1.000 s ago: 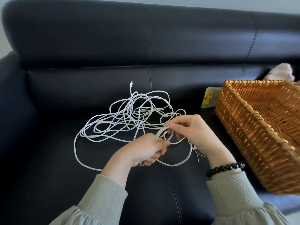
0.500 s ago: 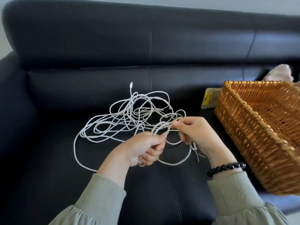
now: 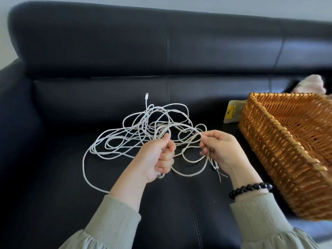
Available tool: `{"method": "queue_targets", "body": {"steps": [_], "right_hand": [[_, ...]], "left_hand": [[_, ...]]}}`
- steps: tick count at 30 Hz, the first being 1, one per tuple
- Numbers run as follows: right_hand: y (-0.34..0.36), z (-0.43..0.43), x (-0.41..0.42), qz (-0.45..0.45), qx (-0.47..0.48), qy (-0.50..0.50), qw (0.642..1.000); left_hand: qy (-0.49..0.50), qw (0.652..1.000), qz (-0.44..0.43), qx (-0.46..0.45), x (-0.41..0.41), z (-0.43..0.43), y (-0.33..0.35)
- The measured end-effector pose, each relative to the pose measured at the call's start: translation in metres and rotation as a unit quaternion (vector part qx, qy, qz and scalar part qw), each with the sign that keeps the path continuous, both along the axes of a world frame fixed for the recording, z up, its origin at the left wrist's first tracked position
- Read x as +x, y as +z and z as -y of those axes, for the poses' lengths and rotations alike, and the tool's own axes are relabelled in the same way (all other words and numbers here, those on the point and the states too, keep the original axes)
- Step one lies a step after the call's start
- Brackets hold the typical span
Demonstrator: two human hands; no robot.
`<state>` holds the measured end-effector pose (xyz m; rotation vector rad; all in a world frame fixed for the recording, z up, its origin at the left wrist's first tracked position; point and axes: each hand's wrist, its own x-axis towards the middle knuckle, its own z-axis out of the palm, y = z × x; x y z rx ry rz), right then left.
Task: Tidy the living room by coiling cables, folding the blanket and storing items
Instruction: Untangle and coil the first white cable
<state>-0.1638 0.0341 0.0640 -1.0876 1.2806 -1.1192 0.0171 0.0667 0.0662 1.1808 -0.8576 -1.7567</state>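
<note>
The two hands have pulled apart since a moment ago, and a bit of the white cable [image 3: 146, 112] now stretches between them. The left hand [image 3: 158, 159] has its fingers curled tight round a few loops, so they stay together. The right hand [image 3: 221, 150] pinches the cable with finger and thumb, I think to bring the next loop over. Most of the cable lies in a messy heap on the sofa [image 3: 71, 177], left of the basket [image 3: 287, 159]. A yellow packet [image 3: 231, 114] lies just beside the basket's far left corner. The coiling looks only just begun.
</note>
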Motion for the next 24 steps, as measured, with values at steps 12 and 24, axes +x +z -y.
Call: {"method": "queue_targets", "body": {"steps": [12,24], "right_hand": [[0.006,-0.005,0.005,-0.139,-0.074,0.098,0.983],[0.006,-0.009,0.016,-0.159,-0.058,0.135,0.976]], "left_hand": [[0.072,0.992,0.088,-0.06,-0.014,-0.001,0.001],[0.143,0.985,0.078,-0.056,-0.021,0.004,-0.012]]}}
